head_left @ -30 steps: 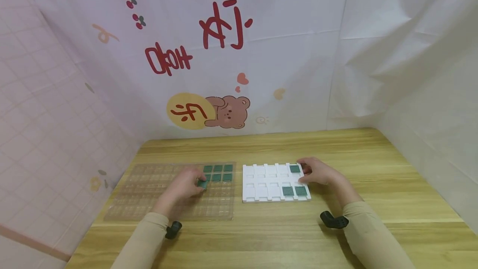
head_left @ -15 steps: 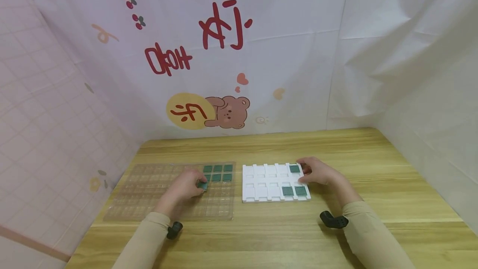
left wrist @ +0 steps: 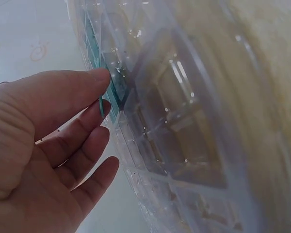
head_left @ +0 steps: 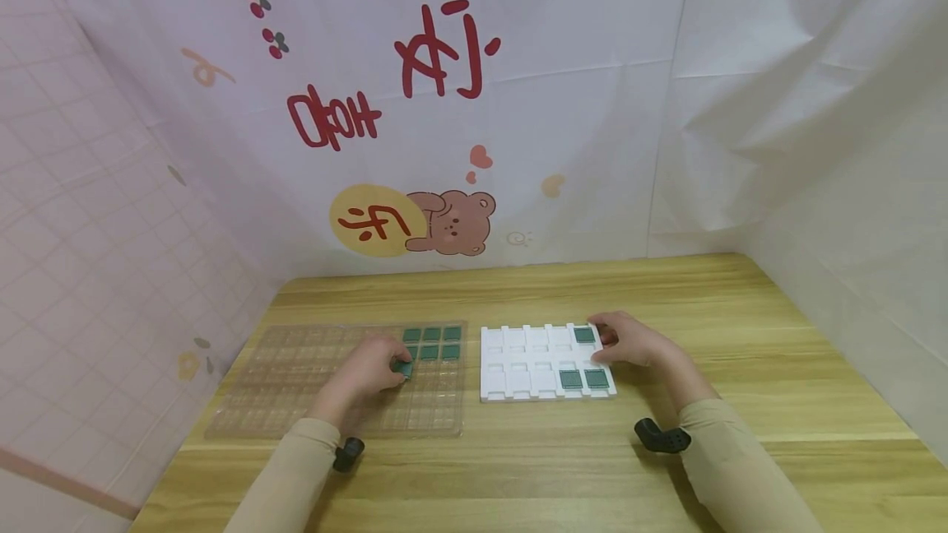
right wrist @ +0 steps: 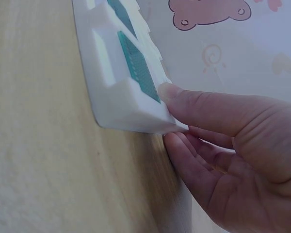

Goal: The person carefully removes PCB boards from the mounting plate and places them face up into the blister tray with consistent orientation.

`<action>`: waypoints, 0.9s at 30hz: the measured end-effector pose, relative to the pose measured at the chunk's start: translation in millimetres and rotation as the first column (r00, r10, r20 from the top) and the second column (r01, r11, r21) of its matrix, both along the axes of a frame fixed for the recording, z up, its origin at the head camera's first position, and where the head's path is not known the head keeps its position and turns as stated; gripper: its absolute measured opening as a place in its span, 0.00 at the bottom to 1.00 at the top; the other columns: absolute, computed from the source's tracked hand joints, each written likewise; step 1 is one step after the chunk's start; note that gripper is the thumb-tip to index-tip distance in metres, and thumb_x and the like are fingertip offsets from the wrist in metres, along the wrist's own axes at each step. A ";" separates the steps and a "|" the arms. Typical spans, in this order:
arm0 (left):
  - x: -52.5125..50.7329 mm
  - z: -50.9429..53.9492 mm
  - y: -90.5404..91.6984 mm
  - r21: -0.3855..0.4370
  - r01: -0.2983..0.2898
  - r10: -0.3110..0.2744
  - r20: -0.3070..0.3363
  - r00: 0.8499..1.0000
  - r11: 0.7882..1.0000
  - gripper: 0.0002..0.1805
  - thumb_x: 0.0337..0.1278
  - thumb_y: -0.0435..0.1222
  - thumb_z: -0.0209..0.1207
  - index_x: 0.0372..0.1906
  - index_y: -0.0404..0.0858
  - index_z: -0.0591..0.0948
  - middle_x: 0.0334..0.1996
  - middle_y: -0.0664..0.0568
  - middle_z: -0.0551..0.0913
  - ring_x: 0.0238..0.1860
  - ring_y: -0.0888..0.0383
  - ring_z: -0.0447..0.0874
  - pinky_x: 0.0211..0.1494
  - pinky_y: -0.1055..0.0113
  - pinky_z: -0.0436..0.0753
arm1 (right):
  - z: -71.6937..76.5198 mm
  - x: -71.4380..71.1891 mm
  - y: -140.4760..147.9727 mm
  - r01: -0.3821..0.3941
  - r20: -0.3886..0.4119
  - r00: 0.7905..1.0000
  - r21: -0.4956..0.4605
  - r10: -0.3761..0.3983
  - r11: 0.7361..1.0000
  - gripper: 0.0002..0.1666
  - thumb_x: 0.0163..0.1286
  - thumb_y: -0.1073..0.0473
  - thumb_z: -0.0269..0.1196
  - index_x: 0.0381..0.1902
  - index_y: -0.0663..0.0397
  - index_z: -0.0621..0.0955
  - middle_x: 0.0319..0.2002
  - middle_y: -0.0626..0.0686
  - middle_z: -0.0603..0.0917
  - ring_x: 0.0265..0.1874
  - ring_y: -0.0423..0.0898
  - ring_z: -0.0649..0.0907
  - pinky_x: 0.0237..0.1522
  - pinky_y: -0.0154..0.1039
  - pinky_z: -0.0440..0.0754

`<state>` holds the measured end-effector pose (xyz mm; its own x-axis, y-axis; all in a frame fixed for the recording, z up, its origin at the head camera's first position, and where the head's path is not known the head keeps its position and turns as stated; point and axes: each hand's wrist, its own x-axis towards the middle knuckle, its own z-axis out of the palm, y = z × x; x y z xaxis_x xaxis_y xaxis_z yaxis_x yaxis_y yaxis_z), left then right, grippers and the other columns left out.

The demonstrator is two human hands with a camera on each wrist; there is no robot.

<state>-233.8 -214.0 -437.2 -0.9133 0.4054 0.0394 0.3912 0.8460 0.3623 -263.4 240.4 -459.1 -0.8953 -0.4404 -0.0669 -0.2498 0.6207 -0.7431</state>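
The left hand (head_left: 373,366) pinches a small green square chip (head_left: 405,368) between thumb and forefinger, over the clear plastic tray (head_left: 437,411). In the left wrist view the chip (left wrist: 101,105) shows as a thin edge between the fingertips, close to the tray's pockets. Several green chips sit in the tray's two far rows at its right end. The right hand (head_left: 629,339) grips the right edge of the white tray (head_left: 518,359), which holds three green chips: one far right, two near right. In the right wrist view the thumb (right wrist: 170,92) lies on that tray's rim.
Both trays lie side by side on a wooden table (head_left: 518,467). Behind it hangs a white printed curtain (head_left: 592,146), with more cloth down the left and right sides. A black wrist device (head_left: 662,437) sits at the right sleeve.
The left hand has shifted very slightly to the right with the chip in its pinch. The right hand and the white tray have stayed where they were.
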 end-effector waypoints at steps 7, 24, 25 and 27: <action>-0.4 -0.8 0.5 -0.002 -0.008 0.008 0.010 1.000 1.000 0.11 0.44 0.27 0.73 0.38 0.35 0.88 0.38 0.51 0.87 0.49 0.46 0.81 0.65 0.47 0.68 | 0.5 0.1 -0.6 0.006 0.000 1.000 0.010 -0.006 1.000 0.43 0.57 0.63 0.74 0.65 0.77 0.67 0.57 0.71 0.71 0.53 0.63 0.77 0.55 0.55 0.77; 1.8 0.9 1.0 0.004 -0.014 0.014 0.008 1.000 1.000 0.12 0.43 0.26 0.73 0.38 0.34 0.87 0.38 0.49 0.86 0.46 0.46 0.82 0.68 0.41 0.64 | -1.4 -0.8 0.4 0.009 -0.007 1.000 0.008 -0.009 1.000 0.43 0.57 0.63 0.74 0.65 0.76 0.67 0.56 0.70 0.71 0.52 0.62 0.77 0.54 0.53 0.77; 1.7 0.6 0.9 0.004 -0.019 0.019 0.014 1.000 1.000 0.12 0.44 0.26 0.73 0.38 0.35 0.87 0.38 0.49 0.86 0.46 0.47 0.82 0.69 0.41 0.61 | -1.3 -0.8 0.3 0.009 -0.006 1.000 0.007 -0.009 1.000 0.43 0.57 0.63 0.74 0.65 0.76 0.67 0.56 0.70 0.71 0.53 0.62 0.77 0.54 0.53 0.77; 1.4 0.1 0.7 0.002 -0.023 0.023 0.018 1.000 1.000 0.12 0.44 0.27 0.73 0.38 0.35 0.87 0.38 0.50 0.86 0.46 0.48 0.82 0.70 0.40 0.59 | -1.0 -0.7 0.1 0.010 -0.006 1.000 0.007 -0.010 1.000 0.43 0.57 0.63 0.74 0.65 0.75 0.67 0.56 0.70 0.71 0.53 0.62 0.77 0.54 0.54 0.77</action>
<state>-232.4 -213.3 -437.1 -0.9230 0.3840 0.0242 0.3650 0.8540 0.3708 -264.1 240.5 -460.1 -0.8999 -0.4312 -0.0650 -0.2479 0.6285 -0.7373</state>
